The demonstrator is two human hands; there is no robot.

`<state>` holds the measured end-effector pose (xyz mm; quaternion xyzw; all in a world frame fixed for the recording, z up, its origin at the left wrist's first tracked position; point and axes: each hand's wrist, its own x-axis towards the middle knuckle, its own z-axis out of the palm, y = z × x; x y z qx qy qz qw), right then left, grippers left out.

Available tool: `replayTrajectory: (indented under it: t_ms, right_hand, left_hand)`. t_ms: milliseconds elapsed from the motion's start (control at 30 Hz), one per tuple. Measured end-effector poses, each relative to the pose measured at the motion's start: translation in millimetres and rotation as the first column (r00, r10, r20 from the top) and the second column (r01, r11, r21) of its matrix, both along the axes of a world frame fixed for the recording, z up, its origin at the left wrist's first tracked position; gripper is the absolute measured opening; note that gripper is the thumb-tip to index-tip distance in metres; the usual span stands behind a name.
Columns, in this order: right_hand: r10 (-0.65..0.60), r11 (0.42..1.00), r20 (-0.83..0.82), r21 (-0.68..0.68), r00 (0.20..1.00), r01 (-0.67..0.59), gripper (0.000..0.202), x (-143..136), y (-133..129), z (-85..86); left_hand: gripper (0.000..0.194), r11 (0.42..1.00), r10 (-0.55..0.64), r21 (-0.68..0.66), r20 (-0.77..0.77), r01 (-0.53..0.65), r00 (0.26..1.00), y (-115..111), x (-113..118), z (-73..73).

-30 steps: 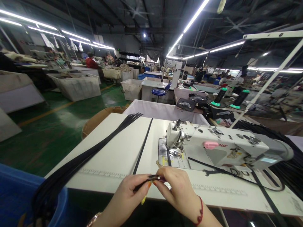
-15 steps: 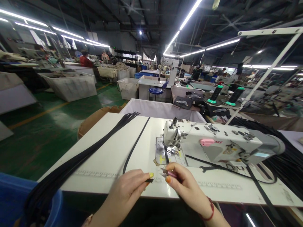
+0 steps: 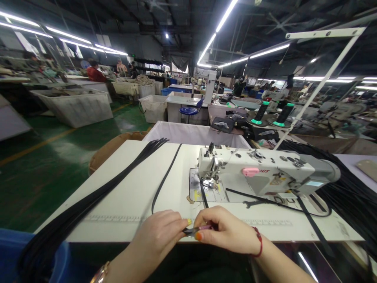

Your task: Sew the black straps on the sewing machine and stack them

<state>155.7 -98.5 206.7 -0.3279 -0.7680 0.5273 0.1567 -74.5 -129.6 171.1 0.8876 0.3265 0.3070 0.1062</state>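
Note:
My left hand (image 3: 161, 232) pinches the end of a narrow black strap, mostly hidden by the fingers. A length of black strap (image 3: 163, 181) runs from behind this hand up the table. In my right hand (image 3: 226, 230) are small thread snips (image 3: 205, 227) with pink handles, their blades at the left fingertips and the strap end. Behind the hands stands a white sewing machine (image 3: 265, 173); another black strap (image 3: 204, 193) comes from under its presser foot toward my right hand. Whether the blades are closed cannot be made out.
A long bundle of black straps (image 3: 100, 196) lies on the left of the white table (image 3: 126, 177) and hangs into a blue bin (image 3: 63, 255). A wrench (image 3: 253, 203) rests by the machine. More black straps (image 3: 350, 188) are piled at right. Other people work farther back.
My right hand has moved left with the snips, bringing the blades to the strap end at my left fingertips. The whole view has shifted slightly.

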Motion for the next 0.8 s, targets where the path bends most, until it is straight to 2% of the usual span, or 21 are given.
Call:
replayTrajectory:
  t_ms: [267,500,567,633,733,800]
  right_hand:
    - [0.008,1.0,-0.019,-0.008,1.0,-0.008,0.021,0,0,-3.4]
    - [-0.146,0.989,-0.095,-0.011,0.985,0.146,0.02,6,-1,-14.5]
    - [-0.188,0.976,-0.092,0.09,0.978,0.196,0.018,7,-5,-18.1]
    - [-0.21,0.942,-0.071,0.252,0.975,0.221,0.013,6,-11,-22.0]
    - [-0.239,0.843,-0.074,0.479,0.968,0.244,0.011,1,-19,-28.8]
    - [-0.25,0.771,-0.102,0.58,0.963,0.262,0.009,-2,-21,-33.0]
  left_hand:
    - [0.02,1.0,-0.023,0.02,-0.008,0.023,1.0,1,1,3.6]
    - [0.018,1.0,0.008,0.012,0.005,-0.008,1.0,0,-4,2.3]
    - [0.02,1.0,0.023,0.002,0.013,-0.023,1.0,0,-5,0.5]
    - [0.024,0.999,0.038,-0.011,0.046,-0.037,0.998,-1,-5,-1.8]
    - [0.028,0.993,0.098,-0.08,0.134,-0.087,0.986,-5,-3,-5.0]
    - [0.028,0.978,0.16,-0.16,0.169,-0.133,0.973,-7,-1,-6.1]
